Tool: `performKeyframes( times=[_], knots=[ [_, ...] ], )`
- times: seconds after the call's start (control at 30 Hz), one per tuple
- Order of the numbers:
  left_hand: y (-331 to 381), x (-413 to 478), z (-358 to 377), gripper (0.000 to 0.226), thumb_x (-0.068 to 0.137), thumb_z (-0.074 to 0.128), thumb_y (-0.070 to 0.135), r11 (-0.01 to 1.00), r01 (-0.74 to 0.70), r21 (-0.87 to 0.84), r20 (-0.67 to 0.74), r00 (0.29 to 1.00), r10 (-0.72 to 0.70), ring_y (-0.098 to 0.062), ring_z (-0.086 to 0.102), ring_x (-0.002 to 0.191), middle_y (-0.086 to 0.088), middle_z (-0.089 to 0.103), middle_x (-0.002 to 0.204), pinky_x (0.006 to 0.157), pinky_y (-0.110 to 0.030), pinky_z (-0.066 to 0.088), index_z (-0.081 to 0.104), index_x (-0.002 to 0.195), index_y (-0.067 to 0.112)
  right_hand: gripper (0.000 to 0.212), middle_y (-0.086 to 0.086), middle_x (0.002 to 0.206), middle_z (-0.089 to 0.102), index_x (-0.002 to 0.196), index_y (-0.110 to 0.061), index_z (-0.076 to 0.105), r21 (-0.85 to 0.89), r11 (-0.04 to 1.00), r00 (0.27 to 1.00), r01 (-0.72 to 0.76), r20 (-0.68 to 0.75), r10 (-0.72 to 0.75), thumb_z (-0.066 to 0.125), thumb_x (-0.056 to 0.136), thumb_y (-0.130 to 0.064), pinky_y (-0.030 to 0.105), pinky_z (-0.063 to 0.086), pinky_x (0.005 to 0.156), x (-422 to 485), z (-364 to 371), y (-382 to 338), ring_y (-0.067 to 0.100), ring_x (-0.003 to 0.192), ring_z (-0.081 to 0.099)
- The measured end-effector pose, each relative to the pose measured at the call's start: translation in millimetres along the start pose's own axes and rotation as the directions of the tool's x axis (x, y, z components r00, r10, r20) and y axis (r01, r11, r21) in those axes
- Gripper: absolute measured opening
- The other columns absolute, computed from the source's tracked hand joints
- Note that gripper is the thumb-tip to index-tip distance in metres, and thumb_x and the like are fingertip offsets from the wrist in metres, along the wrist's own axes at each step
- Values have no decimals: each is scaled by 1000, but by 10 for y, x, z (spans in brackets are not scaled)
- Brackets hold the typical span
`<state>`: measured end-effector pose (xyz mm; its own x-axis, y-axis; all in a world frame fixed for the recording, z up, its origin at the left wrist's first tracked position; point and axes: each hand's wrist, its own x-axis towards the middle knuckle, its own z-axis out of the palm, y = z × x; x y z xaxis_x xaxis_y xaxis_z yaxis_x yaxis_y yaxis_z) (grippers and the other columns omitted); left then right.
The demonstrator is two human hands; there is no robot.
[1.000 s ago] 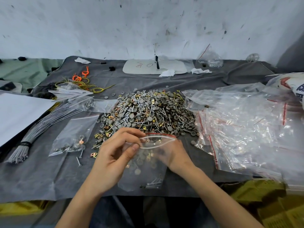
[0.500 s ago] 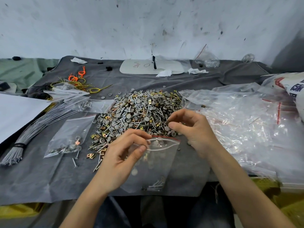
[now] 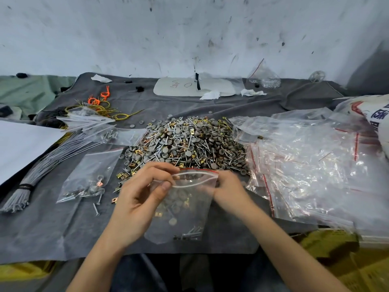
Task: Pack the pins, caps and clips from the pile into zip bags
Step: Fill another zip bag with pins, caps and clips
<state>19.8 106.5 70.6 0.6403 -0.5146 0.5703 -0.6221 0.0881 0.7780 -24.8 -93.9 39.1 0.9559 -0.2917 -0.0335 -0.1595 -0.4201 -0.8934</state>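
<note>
A pile [image 3: 185,142] of grey caps, silver pins and brass clips covers the middle of the grey cloth. Just in front of it hangs a clear zip bag [image 3: 185,207] with a red strip, its mouth held open. My left hand [image 3: 143,197] pinches the bag's left rim between thumb and fingers. My right hand [image 3: 227,190] is at the bag's right rim with its fingers partly behind the plastic; what they hold is hidden. Caps, clips and a few pins lie inside the bag.
A filled zip bag [image 3: 88,180] lies to the left with loose pins beside it. A bundle of grey rods [image 3: 42,165] and white paper [image 3: 19,146] sit further left. A heap of empty zip bags [image 3: 311,165] fills the right. A white pad [image 3: 193,87] lies at the back.
My right hand came back from the pile to the bag's mouth. My left hand kept holding the bag's rim throughout.
</note>
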Motion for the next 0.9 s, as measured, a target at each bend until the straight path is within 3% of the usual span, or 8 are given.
performKeyframes(
  times=[0.1, 0.2, 0.3, 0.43, 0.53, 0.67, 0.83, 0.9],
  knots=[
    [-20, 9, -62, 15, 91, 53, 23, 1000, -5, 6, -37, 999, 5, -17, 63, 105, 1, 68, 106, 88, -23, 46, 63, 86, 13, 17, -11, 97, 67, 84, -16, 72, -286, 955, 992, 77, 119, -44, 78, 77, -31, 42, 43, 97, 34, 270, 169, 21, 104, 53],
    [-54, 12, -121, 14, 91, 53, 26, 1000, 19, -13, -82, 996, -20, -12, 62, 106, 5, 68, 106, 89, -20, 46, 64, 84, 20, 23, -1, 109, 62, 95, -16, 65, -565, 805, 983, 181, 139, -123, 66, 87, -38, 37, 36, 94, 56, 413, 223, 22, 110, 40],
    [-70, 22, -144, 13, 91, 54, 29, 999, 40, -30, -98, 994, -43, -12, 62, 106, 9, 68, 107, 89, -20, 46, 64, 84, 34, 21, 1, 111, 60, 101, -15, 58, -664, 710, 972, 234, 152, -178, 57, 91, -34, 37, 31, 91, 73, 473, 227, 23, 111, 36],
    [-83, 36, -136, 13, 91, 54, 30, 999, 40, -9, -100, 994, -41, -13, 62, 105, 7, 68, 106, 88, -21, 47, 64, 85, 33, 16, 1, 105, 59, 101, -17, 59, -593, 776, 976, 216, 127, -175, 59, 89, -27, 37, 34, 93, 97, 472, 214, 20, 104, 37],
    [-73, 31, -123, 14, 91, 54, 29, 999, 36, -1, -94, 995, -36, -11, 62, 104, 7, 68, 107, 87, -17, 46, 65, 85, 36, 7, 1, 95, 61, 89, -16, 59, -447, 878, 985, 171, 109, -137, 65, 86, -20, 35, 36, 91, 104, 458, 256, 21, 102, 38],
    [-60, 8, -123, 16, 91, 55, 29, 999, 44, -23, -89, 995, -46, -11, 62, 106, 8, 68, 107, 88, -18, 46, 66, 86, 39, 31, 8, 98, 61, 66, -33, 51, -185, 982, 998, 39, 57, -29, 70, 82, -14, 34, 37, 89, 75, 412, 239, 23, 106, 43],
    [-63, 2, -129, 15, 90, 55, 30, 998, 62, -4, -94, 994, -62, -11, 62, 106, 7, 68, 107, 88, -19, 47, 66, 84, 38, 9, 7, 83, 68, 81, -17, 65, -121, 991, 998, 50, -43, -55, 70, 83, -9, 37, 51, 76, 136, 214, 160, 24, 85, 60],
    [-62, 7, -112, 15, 90, 55, 29, 998, 57, 4, -91, 994, -56, -10, 62, 105, 8, 68, 107, 86, -17, 46, 65, 84, 37, 8, 8, 85, 69, 87, -16, 68, -113, 993, 997, 29, -61, -36, 69, 84, -9, 28, 51, 68, 146, 126, 161, 21, 76, 62]
  ],
)
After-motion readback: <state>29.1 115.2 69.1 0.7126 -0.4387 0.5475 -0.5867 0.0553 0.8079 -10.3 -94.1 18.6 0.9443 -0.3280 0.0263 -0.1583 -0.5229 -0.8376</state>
